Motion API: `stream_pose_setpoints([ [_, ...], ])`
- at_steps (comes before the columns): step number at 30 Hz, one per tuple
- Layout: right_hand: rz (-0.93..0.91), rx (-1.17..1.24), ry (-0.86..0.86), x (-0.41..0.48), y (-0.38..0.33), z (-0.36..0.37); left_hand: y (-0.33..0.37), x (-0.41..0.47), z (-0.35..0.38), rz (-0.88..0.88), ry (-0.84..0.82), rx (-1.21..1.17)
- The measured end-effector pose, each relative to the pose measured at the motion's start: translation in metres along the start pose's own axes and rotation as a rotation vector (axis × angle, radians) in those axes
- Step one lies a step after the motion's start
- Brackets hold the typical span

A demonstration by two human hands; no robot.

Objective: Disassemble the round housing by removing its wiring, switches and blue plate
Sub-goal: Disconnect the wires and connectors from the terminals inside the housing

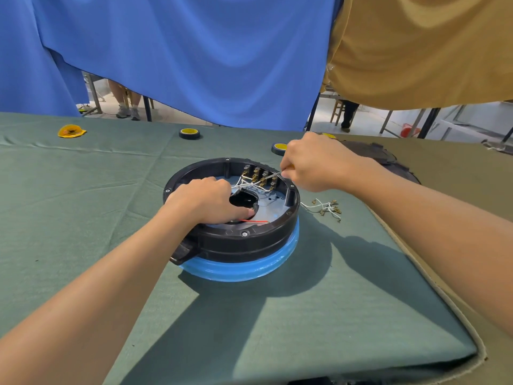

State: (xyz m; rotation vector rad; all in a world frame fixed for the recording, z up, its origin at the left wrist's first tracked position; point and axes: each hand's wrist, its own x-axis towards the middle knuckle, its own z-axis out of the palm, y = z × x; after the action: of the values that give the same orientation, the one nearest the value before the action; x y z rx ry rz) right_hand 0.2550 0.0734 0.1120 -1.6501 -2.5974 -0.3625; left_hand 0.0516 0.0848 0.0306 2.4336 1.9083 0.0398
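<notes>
Left hand: the left hand [206, 200] lies inside the housing at its 9 o'clock side, knuckles up and fingers bent down at the edge of the central dark opening; whether they hook anything I cannot tell.
Right hand: the right hand [313, 162] hangs over the rim at 2 o'clock, fingers closed round a thin silver metal tool [273, 173] whose tip reaches the switches.
Housing: the round black plastic housing [244, 240] sits mid-table, open side up, on a blue ring-shaped base [249, 270].
Blue plate: the pale blue metal plate [273, 201] lies flat on the housing floor.
Switches: a row of black switches with brass terminals [256, 173] stands at 1 o'clock against the inner wall.
Wiring: white wires [249, 184] tangle just below the switches; a red wire [258, 220] lies at 6 o'clock.
Loose wires: a bundle of white wires with brass ends [324, 208] rests on the green cloth [83, 204] outside the housing at 3 o'clock.
Tape: two black-and-yellow tape rolls [189, 133] sit beyond at 12 o'clock.
</notes>
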Motion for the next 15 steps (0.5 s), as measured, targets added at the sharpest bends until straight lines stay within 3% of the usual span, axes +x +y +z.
stream_pose_setpoints([
  [11, 0.021, 0.038, -0.008, 0.001, -0.006, 0.004, 0.0, 0.0, 0.0, -0.012, -0.009, 0.002],
  [13, 0.084, 0.139, -0.057, 0.008, -0.002, 0.002, 0.0, 0.0, -0.001, -0.013, -0.012, -0.001],
  [15, 0.249, 0.415, -0.126, 0.016, 0.009, -0.002, 0.0, 0.0, -0.001, -0.01, -0.014, 0.0],
])
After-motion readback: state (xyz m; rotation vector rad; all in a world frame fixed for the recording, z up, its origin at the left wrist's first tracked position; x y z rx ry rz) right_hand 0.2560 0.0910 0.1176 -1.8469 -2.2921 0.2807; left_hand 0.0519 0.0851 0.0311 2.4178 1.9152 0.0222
